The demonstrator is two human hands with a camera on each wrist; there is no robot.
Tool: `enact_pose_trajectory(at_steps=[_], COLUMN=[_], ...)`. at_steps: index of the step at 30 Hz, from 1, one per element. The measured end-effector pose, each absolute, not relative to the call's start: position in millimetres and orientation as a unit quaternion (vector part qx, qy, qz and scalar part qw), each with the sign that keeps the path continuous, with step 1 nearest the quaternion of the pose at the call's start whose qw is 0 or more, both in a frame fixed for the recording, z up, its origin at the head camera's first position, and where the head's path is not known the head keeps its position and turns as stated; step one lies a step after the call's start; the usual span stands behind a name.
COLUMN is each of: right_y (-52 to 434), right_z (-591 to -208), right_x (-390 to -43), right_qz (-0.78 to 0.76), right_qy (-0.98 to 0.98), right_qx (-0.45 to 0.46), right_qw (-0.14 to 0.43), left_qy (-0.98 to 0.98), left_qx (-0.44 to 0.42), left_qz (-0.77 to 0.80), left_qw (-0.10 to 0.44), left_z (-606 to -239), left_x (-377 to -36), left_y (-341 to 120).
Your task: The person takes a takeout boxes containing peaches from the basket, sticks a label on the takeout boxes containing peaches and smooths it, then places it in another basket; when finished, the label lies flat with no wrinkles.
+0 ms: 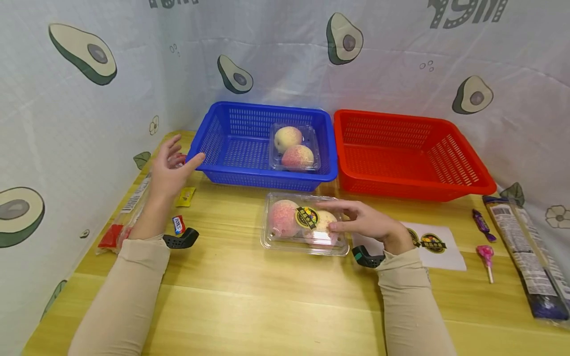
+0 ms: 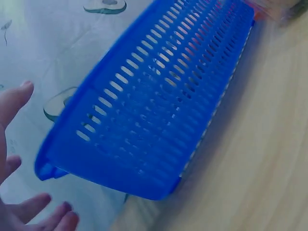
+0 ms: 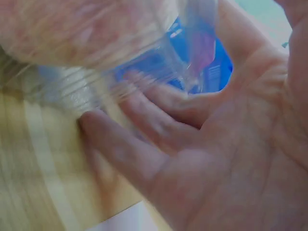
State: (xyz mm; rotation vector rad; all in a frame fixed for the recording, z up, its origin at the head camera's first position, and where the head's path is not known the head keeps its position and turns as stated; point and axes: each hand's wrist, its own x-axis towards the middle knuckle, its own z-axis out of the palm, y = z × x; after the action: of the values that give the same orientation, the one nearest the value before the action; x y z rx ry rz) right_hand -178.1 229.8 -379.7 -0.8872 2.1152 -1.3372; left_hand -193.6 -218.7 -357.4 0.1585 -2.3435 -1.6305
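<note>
Lower frame of the head view: two beige sleeves come in from the bottom edge, wooden table [image 1: 276,301] under them. Centre frame, the right hand [image 1: 365,221] lies on the clear peach box [image 1: 305,223], fingers draped over its right half and lid, thumb side toward the camera; it looks like a light grasp on the box. The right wrist view is blurred but shows curled fingers [image 3: 144,120] against the box wall. The box sits flat on the table with two peaches inside and a round sticker [image 1: 307,217] on the lid. Its long axis runs left-right across the frame, and it lies directly under the right hand and well right of the left one, so the right hand is clearly nearer.

Left-centre, the left hand [image 1: 171,168] is raised with fingers spread and relaxed, holding nothing, index fingertip just beside the near-left corner of the blue basket [image 1: 222,148]; I cannot tell if it touches. The left wrist view shows that basket wall close by.

Small candies [image 1: 179,224] and a flat packet lie near the left forearm. A sticker sheet [image 1: 438,244], a lollipop [image 1: 485,254] and a long dark packet [image 1: 525,257] sit in the right of the frame.

Further back, the blue basket holds a second peach box [image 1: 294,147], straight behind the near box. The red basket [image 1: 409,153] sits just beside the blue one, upper right.
</note>
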Motion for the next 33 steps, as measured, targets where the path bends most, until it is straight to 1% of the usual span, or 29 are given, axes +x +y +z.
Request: enact_pose_trajectory(at_steps=[3,5,10,13,16,20,22,25,27,28,30,33], right_y=[229,227,221,219,217,215,216,222,230,234,243,257], right_z=[-382,-383,-381,-376,-368,-355,-346,-330,-318,-310,-294,-272], right_x=[-179,-179,-178,-177,-175,-171,-167,-160,-157,-155,-156,-168], right_qz=[-0.500,-0.502,-0.510,-0.524,-0.546,-0.591,-0.631,-0.711,-0.762,-0.783,-0.808,-0.794], right_qy=[0.774,0.777,0.788,0.785,0.767,0.716,0.669,0.591,0.554,0.548,0.558,0.605], right_qx=[-0.318,-0.319,-0.312,-0.307,-0.318,-0.357,-0.380,-0.372,-0.330,-0.293,-0.189,-0.015], right_qw=[0.225,0.204,0.145,0.121,0.111,0.106,0.098,0.085,0.061,0.040,-0.003,-0.063], left_qy=[-0.809,-0.803,-0.783,-0.783,-0.790,-0.797,-0.798,-0.797,-0.797,-0.798,-0.801,-0.806], left_qx=[0.045,0.035,0.024,0.022,0.026,0.031,0.031,0.030,0.029,0.030,0.032,0.038], left_qz=[-0.579,-0.590,-0.618,-0.618,-0.609,-0.600,-0.598,-0.600,-0.600,-0.599,-0.596,-0.588], left_qw=[0.091,0.075,0.068,0.068,0.068,0.066,0.065,0.060,0.056,0.055,0.053,0.056], left_z=[-367,-373,-379,-379,-379,-379,-379,-379,-380,-379,-379,-378], left_x=[-199,-202,-204,-204,-205,-204,-204,-203,-203,-203,-203,-202], left_y=[-222,-222,-220,-218,-217,-217,-217,-216,-216,-215,-215,-216])
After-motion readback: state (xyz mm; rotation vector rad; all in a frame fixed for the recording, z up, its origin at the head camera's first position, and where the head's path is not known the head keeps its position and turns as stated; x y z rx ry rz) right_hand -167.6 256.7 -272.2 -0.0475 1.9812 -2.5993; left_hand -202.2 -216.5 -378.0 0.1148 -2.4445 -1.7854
